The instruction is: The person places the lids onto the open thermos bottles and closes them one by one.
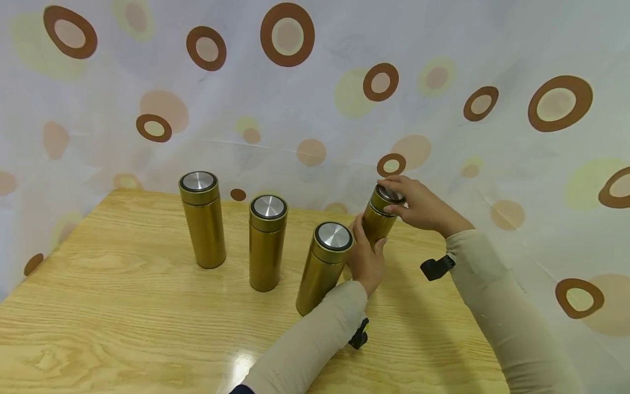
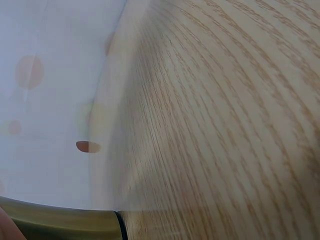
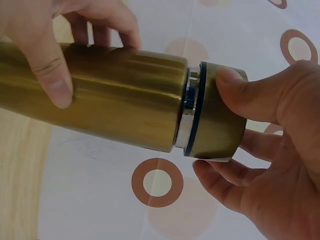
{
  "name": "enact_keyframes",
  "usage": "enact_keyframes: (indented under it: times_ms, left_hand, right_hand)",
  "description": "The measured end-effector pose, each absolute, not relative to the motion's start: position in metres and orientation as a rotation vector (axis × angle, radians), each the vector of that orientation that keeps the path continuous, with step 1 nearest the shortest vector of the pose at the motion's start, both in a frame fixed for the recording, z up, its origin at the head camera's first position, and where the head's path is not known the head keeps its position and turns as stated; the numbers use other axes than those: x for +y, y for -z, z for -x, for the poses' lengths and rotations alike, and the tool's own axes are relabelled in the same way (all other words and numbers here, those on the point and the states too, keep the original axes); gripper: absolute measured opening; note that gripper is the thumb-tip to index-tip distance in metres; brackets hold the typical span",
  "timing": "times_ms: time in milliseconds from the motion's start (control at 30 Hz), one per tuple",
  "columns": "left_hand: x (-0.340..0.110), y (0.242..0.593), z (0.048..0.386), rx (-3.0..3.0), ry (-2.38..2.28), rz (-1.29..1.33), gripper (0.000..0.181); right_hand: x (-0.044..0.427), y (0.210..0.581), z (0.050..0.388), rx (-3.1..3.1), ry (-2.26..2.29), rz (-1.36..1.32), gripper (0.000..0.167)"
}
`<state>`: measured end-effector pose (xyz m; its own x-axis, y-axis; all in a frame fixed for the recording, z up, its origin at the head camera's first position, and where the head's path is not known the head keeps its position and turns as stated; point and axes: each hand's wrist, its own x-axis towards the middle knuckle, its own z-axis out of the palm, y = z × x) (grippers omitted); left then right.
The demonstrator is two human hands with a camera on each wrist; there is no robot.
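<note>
At the right end of the row, my left hand (image 1: 366, 265) grips the body of a gold thermos flask (image 1: 378, 225), thumb and fingers round it. My right hand (image 1: 420, 205) holds the flask's lid (image 3: 220, 117) from above between thumb and fingers. In the right wrist view a narrow gap parts the lid from the flask body (image 3: 125, 97), and the shiny metal neck (image 3: 186, 125) shows there. Whether the lid is still threaded, I cannot tell. The left wrist view catches only part of the gold flask (image 2: 70, 222) and a bit of a finger.
Three more gold flasks stand upright with lids on: one at the left (image 1: 204, 235), one in the middle (image 1: 267, 251), and one (image 1: 320, 279) close beside my left hand. Beneath them is a wooden table (image 1: 123, 306). A circle-patterned cloth (image 1: 315, 109) hangs behind.
</note>
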<state>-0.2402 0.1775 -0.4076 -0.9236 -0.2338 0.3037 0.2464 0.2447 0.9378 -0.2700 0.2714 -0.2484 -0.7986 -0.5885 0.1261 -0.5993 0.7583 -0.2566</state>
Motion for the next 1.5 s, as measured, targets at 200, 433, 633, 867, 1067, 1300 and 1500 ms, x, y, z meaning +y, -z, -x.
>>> enact_keyframes:
  times_ms: [200, 433, 633, 867, 1067, 1300, 1500]
  left_hand:
    - [0.178, 0.408, 0.240, -2.135, 1.732, 0.030, 0.067]
    - [0.178, 0.409, 0.241, -2.130, 1.741, 0.033, 0.067]
    - [0.178, 0.411, 0.242, -2.128, 1.736, 0.019, 0.067]
    - [0.178, 0.412, 0.243, -2.118, 1.742, 0.039, 0.067]
    - [0.178, 0.411, 0.241, -2.125, 1.722, 0.036, 0.068]
    - [0.178, 0.410, 0.241, -2.133, 1.719, 0.027, 0.068]
    - [0.178, 0.409, 0.240, -2.147, 1.710, 0.014, 0.068]
  right_hand:
    - [0.270, 0.250, 0.268, -2.917, -0.432, -0.978, 0.055]
    - [0.270, 0.249, 0.269, -2.935, -0.402, -0.982, 0.055]
    - [0.263, 0.240, 0.267, -2.997, -0.341, -0.987, 0.056]
    - [0.256, 0.231, 0.264, -3.049, -0.345, -1.001, 0.054]
    - [0.256, 0.232, 0.266, -3.078, -0.355, -0.984, 0.053]
    - [0.257, 0.232, 0.268, -3.104, -0.341, -0.954, 0.054]
    - [0.257, 0.231, 0.267, -3.104, -0.318, -0.943, 0.054]
